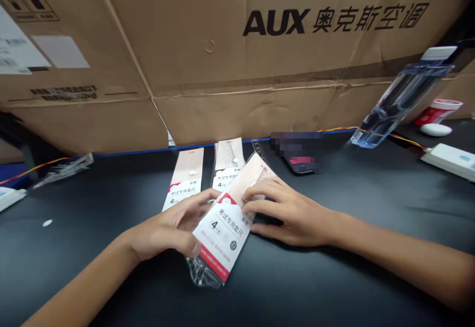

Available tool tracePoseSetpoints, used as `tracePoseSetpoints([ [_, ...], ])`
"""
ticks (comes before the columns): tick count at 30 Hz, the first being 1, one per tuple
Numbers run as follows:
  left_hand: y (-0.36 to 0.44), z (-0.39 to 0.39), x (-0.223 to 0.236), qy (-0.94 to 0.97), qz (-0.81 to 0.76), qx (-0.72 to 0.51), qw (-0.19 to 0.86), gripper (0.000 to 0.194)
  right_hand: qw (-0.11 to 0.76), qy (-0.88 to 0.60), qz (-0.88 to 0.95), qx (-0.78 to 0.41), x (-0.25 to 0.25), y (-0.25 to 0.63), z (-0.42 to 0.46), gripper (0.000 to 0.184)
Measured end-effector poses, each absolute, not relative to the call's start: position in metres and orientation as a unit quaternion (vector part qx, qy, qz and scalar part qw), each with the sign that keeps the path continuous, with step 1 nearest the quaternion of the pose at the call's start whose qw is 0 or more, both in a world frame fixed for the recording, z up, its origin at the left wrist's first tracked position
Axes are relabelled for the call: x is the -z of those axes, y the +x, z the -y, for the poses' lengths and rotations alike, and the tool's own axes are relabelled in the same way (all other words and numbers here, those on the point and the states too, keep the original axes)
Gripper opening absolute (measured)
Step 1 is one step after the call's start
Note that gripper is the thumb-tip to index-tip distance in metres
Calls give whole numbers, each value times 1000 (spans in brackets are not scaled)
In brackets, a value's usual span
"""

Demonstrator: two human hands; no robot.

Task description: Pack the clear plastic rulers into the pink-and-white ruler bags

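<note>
A clear-pouched ruler set [224,233] with a white and red card lies tilted across my left hand [166,230]. The left thumb presses its lower left edge, and the fingers go behind it. My right hand [287,210] has its bent fingers on the pouch's upper right side, close to the flap; its thumb is mostly hidden. Behind the hands, two similar packs lie on the black table: the left pack [187,173] and the middle pack [228,156], both partly covered by my left hand and the held set.
A cardboard box [208,45] walls off the back. Near it lie a phone [302,161], partly blurred out, and a leaning water bottle [403,102]. At right are a red and white tub [438,112] and a white power strip [451,161]. A crumpled clear wrapper [67,168] lies left.
</note>
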State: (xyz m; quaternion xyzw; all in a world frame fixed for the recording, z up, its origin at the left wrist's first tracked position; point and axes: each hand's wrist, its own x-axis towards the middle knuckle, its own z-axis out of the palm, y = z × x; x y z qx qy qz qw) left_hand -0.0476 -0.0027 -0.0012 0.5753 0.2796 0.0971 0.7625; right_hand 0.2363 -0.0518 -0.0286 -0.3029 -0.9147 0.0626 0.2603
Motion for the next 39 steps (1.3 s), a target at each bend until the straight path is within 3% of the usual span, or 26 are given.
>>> tracePoseSetpoints([
  [4, -47, 2, -4, 600, -229, -57, 764, 79, 256, -265, 929, -21, 27, 234, 56, 9],
  [10, -40, 8, -17, 642, -215, -3, 736, 61, 192, -174, 965, 50, 17, 224, 73, 15],
  [17, -30, 28, -17, 688, -259, -23, 677, 71, 206, -162, 964, 33, 19, 211, 87, 17],
  [22, -28, 34, -15, 718, -334, -46, 609, 66, 190, -209, 959, -5, 17, 213, 86, 18],
  [32, -20, 30, -22, 588, -356, 16, 726, 59, 179, -238, 954, -29, 16, 212, 94, 17],
  [39, -19, 26, -11, 500, -332, -9, 800, 63, 195, -243, 950, 8, 17, 211, 100, 23],
])
